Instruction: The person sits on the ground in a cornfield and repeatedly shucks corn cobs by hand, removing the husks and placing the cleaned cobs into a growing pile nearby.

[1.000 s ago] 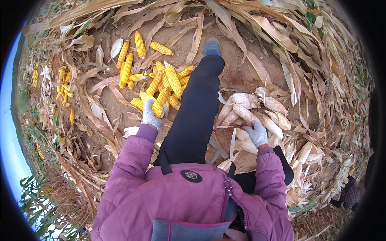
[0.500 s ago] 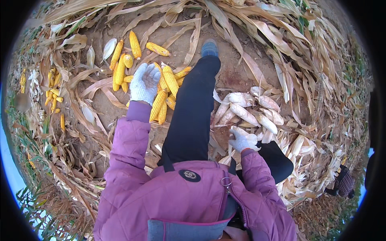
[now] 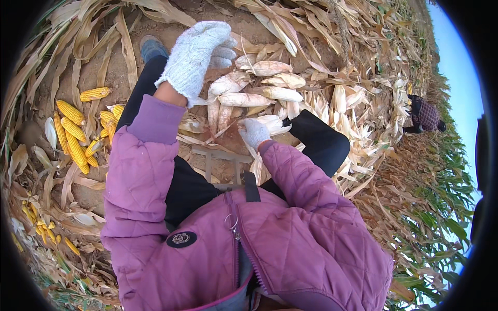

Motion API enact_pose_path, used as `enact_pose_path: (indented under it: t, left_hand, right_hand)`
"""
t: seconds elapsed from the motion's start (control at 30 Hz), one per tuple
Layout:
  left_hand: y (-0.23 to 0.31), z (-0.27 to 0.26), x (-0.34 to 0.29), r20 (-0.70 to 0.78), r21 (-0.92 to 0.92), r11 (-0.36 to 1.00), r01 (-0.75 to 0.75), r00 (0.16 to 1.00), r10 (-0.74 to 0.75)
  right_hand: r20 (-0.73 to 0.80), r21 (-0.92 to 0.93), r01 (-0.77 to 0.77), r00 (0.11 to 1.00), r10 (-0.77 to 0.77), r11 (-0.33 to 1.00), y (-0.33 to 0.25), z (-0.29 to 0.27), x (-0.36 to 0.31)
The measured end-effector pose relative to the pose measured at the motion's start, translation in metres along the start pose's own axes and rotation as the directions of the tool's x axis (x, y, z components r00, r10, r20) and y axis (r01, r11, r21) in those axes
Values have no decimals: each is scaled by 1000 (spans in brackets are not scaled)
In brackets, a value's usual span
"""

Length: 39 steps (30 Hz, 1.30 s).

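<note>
My left hand (image 3: 199, 58), in a white knitted glove, is raised near the left end of a pile of corn ears in pale husks (image 3: 246, 98). Its fingers are bent but apart, with nothing seen in them. On the near side of that pile, my gloved right hand (image 3: 254, 133) is closed round an ear of corn in its husk (image 3: 273, 123), whose pale husk sticks out to the right beside my knee. Bare yellow corn cobs (image 3: 72, 128) lie in a heap on the soil at the left, some hidden behind my leg.
Dry corn stalks and leaves (image 3: 119, 46) ring the soil at the far side. Loose husks (image 3: 358, 129) are piled to the right of my knee (image 3: 324, 145). Another group of yellow cobs (image 3: 46, 228) lies at lower left. A person (image 3: 426, 115) is bent over at the far right.
The view has swung right, so the yellow cobs now sit farther left. My left hand has gone from the yellow cobs over to the husked pile. My right hand stays by that pile.
</note>
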State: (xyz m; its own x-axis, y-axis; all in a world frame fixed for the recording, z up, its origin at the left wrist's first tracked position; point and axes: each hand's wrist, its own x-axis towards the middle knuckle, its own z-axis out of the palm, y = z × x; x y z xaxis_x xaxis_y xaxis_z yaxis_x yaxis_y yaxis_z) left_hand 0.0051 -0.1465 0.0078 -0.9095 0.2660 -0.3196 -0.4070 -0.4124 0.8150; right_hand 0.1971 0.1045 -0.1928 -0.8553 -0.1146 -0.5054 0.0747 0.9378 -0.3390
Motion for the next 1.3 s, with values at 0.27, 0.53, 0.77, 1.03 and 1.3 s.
enact_pose_path:
  t: [0.27, 0.53, 0.77, 1.03, 1.3]
  left_hand:
    - [-3, 15, 7, 76, 277, 954, -119, 992, 101]
    - [-4, 28, 8, 74, 274, 960, -58, 996, 39]
    - [-6, 32, 10, 83, 315, 948, -36, 997, 10]
    - [-15, 29, 14, 113, 289, 955, 57, 989, -94]
    - [-25, 18, 11, 131, 540, 842, 10, 987, -96]
  right_hand:
    - [-140, -347, 32, 987, -85, 938, 0, 2, 89]
    - [-9, -558, 24, 999, -36, 829, 17, 16, 125]
    - [216, -459, 320, 945, -245, 828, 2, -7, 92]
    - [149, -102, 220, 968, -204, 970, -61, -13, -6]
    - [-411, -223, 336, 819, -401, 915, -98, -121, -15]
